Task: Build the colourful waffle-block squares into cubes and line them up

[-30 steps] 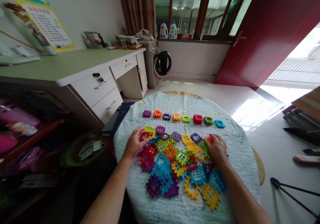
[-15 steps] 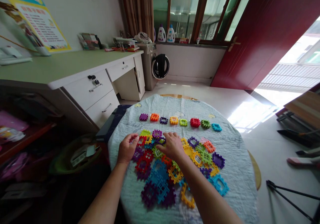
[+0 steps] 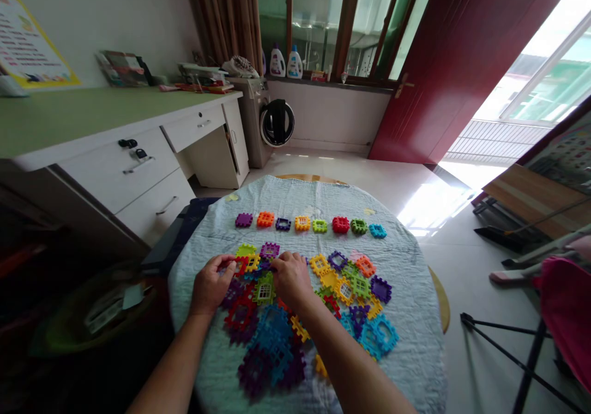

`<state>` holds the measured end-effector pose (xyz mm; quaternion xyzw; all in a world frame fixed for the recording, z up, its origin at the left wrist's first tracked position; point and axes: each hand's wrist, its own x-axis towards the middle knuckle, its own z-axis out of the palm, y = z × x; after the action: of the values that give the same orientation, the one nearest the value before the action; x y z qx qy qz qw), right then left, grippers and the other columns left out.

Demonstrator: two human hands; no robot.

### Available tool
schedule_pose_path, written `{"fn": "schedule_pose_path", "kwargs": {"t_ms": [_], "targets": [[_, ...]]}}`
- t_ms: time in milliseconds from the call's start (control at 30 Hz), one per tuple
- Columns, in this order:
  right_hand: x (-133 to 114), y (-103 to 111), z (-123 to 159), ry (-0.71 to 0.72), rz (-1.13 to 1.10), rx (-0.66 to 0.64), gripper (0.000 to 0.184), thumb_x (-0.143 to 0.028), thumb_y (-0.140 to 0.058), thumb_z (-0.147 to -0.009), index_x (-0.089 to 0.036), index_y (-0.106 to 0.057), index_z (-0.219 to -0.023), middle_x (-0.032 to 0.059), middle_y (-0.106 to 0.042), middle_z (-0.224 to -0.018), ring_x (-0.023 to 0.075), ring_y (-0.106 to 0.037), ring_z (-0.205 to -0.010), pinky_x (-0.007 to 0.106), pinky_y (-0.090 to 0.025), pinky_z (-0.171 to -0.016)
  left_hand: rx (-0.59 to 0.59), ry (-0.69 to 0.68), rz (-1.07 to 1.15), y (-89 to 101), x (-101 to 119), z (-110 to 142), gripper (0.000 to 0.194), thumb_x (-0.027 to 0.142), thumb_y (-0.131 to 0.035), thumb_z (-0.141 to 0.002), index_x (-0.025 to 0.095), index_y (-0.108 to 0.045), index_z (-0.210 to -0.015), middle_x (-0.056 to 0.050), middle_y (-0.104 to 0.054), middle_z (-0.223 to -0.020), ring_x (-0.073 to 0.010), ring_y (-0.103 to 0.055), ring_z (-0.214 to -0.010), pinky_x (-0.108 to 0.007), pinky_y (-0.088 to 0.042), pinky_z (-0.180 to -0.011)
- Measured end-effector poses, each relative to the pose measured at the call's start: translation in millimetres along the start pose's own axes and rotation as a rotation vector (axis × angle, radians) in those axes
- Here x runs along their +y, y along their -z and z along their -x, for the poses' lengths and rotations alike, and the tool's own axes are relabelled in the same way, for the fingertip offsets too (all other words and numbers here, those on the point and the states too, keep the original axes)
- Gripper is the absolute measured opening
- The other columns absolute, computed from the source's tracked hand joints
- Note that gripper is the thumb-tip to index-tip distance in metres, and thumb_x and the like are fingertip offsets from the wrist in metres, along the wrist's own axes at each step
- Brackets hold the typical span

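Observation:
My left hand [image 3: 211, 283] is closed at the left side of a loose pile of plastic interlocking blocks, its thumb and finger pinching the edge of a red block [image 3: 241, 266]. Across from it, my right hand [image 3: 292, 278] has its fingers drawn together on a dark purple block [image 3: 266, 266], partly hidden by the fingertips. Close by lie a yellow block [image 3: 252, 262], a brighter purple block [image 3: 270, 250] and a green windowed block [image 3: 265, 288]. Nearer to me are blue blocks [image 3: 271, 325], and further right a yellow windowed block [image 3: 344, 290].
Behind the pile runs a spaced row of blocks, from a purple one [image 3: 244, 219] to a blue one [image 3: 377, 230]. A light blue cloth [image 3: 415, 352] covers the round table. A desk [image 3: 92, 115] stands at left, and black tripod-like legs [image 3: 498, 352] at right.
My right hand has lowered and its fingers have closed on the dark purple block. My left hand has come to the red block's edge. The whole view has shifted to the right.

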<state>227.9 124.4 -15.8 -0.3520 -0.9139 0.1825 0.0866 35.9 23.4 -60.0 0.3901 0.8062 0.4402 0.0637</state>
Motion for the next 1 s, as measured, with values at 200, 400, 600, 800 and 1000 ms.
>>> {"fn": "schedule_pose_path", "kwargs": {"t_ms": [200, 400, 600, 800, 1000], "targets": [[46.5, 16.3, 17.3, -0.048, -0.178, 0.235, 0.027, -0.022, -0.047, -0.092, -0.026, -0.072, -0.100, 0.0060, -0.059, -0.099, 0.0178, -0.055, -0.092, 0.028, -0.043, -0.084, -0.002, -0.018, -0.011, -1.0, -0.5, 0.6, 0.028, 0.042, -0.052, -0.076, 0.020, -0.066, -0.087, -0.006, -0.072, -0.090, -0.0205, -0.067, -0.083, -0.031, -0.053, -0.083], [93.2, 19.5, 40.4, -0.040, -0.124, 0.129, 0.043, -0.004, -0.050, -0.072, -0.022, -0.071, -0.106, 0.0080, -0.058, -0.110, 0.0216, -0.051, -0.104, 0.032, -0.041, -0.094, 0.006, -0.032, -0.008, -2.1, -0.1, 0.2, 0.027, 0.041, -0.052, -0.075, 0.020, -0.065, -0.086, -0.006, -0.071, -0.088, -0.0203, -0.067, -0.082, -0.031, -0.053, -0.083], [94.9, 25.1, 41.6, -0.066, -0.133, 0.083, 0.051, -0.015, -0.057, -0.069, -0.018, -0.060, -0.119, 0.0089, -0.058, -0.116, 0.0240, -0.048, -0.106, 0.035, -0.037, -0.097, 0.016, -0.037, -0.020, -2.3, 0.7, 0.9, 0.027, 0.041, -0.052, -0.075, 0.020, -0.065, -0.087, -0.006, -0.072, -0.088, -0.0203, -0.067, -0.081, -0.030, -0.053, -0.082], [85.9, 15.9, 32.5, -0.074, -0.057, 0.022, 0.037, -0.025, -0.067, -0.068, -0.019, -0.064, -0.105, 0.0089, -0.057, -0.108, 0.0246, -0.048, -0.103, 0.034, -0.038, -0.092, 0.001, -0.036, -0.006, -2.6, -1.1, 0.5, 0.029, 0.042, -0.052, -0.076, 0.019, -0.065, -0.087, -0.006, -0.071, -0.089, -0.0204, -0.067, -0.082, -0.031, -0.053, -0.081], [131.0, 40.9, 26.7, -0.287, -0.123, 0.280, 0.042, -0.039, -0.068, -0.071, -0.019, -0.063, -0.107, 0.0082, -0.057, -0.104, 0.0240, -0.052, -0.099, 0.034, -0.040, -0.089, 0.002, -0.048, -0.005, -2.7, -3.6, -0.2, 0.028, 0.042, -0.053, -0.076, 0.020, -0.066, -0.088, -0.005, -0.071, -0.089, -0.0201, -0.067, -0.082, -0.031, -0.053, -0.082]]}}
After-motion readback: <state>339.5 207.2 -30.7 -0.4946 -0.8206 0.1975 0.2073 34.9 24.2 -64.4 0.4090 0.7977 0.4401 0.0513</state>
